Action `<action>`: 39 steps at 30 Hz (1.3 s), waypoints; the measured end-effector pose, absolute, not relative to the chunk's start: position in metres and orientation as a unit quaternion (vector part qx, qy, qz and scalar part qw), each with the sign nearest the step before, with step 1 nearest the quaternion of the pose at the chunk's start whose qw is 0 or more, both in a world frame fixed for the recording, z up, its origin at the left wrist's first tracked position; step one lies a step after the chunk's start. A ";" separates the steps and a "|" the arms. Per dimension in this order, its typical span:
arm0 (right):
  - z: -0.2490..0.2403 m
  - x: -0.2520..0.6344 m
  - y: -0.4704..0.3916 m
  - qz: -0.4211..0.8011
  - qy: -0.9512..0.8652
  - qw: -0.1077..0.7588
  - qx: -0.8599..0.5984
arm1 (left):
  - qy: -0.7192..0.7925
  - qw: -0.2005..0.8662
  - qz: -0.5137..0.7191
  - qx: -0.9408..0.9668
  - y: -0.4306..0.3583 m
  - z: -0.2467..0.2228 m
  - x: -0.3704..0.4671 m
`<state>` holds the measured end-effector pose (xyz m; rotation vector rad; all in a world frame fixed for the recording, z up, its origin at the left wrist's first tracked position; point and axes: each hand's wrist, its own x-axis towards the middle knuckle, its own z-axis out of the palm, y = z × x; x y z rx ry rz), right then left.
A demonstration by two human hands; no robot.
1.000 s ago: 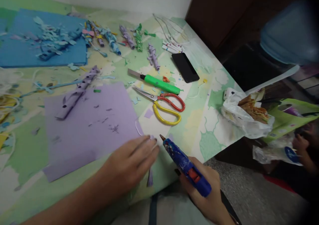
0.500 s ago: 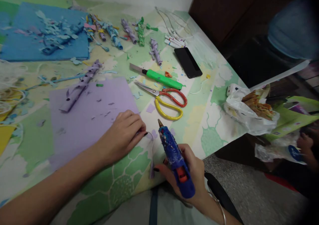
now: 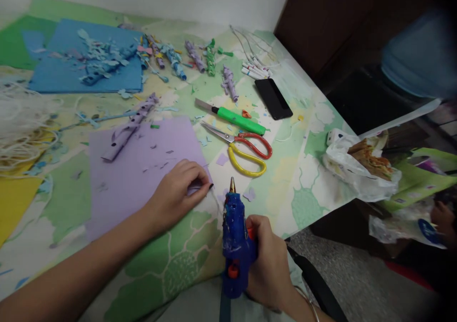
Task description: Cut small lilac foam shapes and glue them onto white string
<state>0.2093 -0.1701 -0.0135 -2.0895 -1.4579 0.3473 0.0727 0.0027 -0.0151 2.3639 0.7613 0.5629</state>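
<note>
At the near side of the bench (image 3: pixel 278 193), the right hand (image 3: pixel 269 260) holds a glue gun (image 3: pixel 232 236), its fingers wrapped round the grip and the index finger by the orange trigger (image 3: pixel 251 233); whether it is pressed I cannot tell. The nozzle (image 3: pixel 232 185) points away from the body, which likely keeps the tip off both hands while leaving it near the left one.

The left hand (image 3: pixel 182 184) rests over the right edge of the sheet (image 3: pixel 178 131), thumb and index finger pressed together, apparently pinching a pale string (image 3: pixel 216 200) that runs from their tips towards the gun; where it ends does not show. So fine a hold probably suits so thin a thing, and leaves most of its length free.

The sheet lies flat under loose scraps (image 3: pixel 169 151), and a spotted roll (image 3: pixel 130 129) lies across its far left corner, apart from the left hand. Beyond the nozzle, the scissors (image 3: pixel 246 143) lie with handles to the right and the knife (image 3: pixel 243 121) likewise, blade away, perhaps for an easy reach. The phone (image 3: pixel 274 99) and markers (image 3: pixel 255 69) lie farther back, seemingly out of the way
</note>
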 end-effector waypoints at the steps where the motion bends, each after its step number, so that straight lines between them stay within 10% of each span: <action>1: -0.014 0.211 -0.171 0.126 -0.537 0.282 -0.785 | 0.289 0.299 0.211 0.885 0.003 -0.016 0.072; 30: -0.015 0.237 -0.171 0.251 -0.422 0.447 -0.747 | 0.269 0.163 0.188 0.931 0.024 -0.022 0.065; 39: -0.012 0.250 -0.179 0.232 -0.557 0.374 -0.704 | 0.217 0.098 0.347 0.907 -0.018 0.001 0.065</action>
